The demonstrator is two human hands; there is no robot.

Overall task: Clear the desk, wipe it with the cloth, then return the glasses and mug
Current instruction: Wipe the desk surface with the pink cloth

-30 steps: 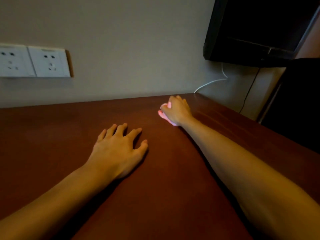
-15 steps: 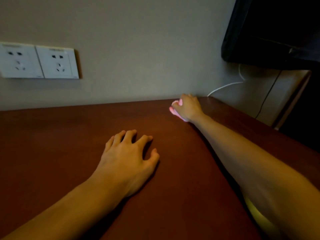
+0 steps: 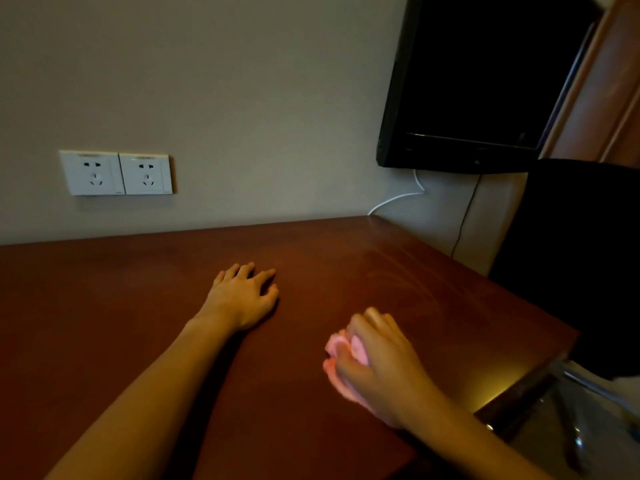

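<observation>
Dim room, brown worktop. Right hand, at four o'clock, clamps the soft, light pink cloth, bunched for grip; left hand rests flat, fingers apart.

1. The room is dim and warm-toned; the wall reads as a muddy grey-beige.
2. A soft sheen lies across the table toward its far right corner, with a brighter yellowish glow at the near right edge.
3. The right hand and pink cloth are smeared by motion blur; the left hand is sharper.
4. The screen is nearly pure black.
5. Wide-angle distortion tilts the wall sockets and leans the screen's edges.
</observation>
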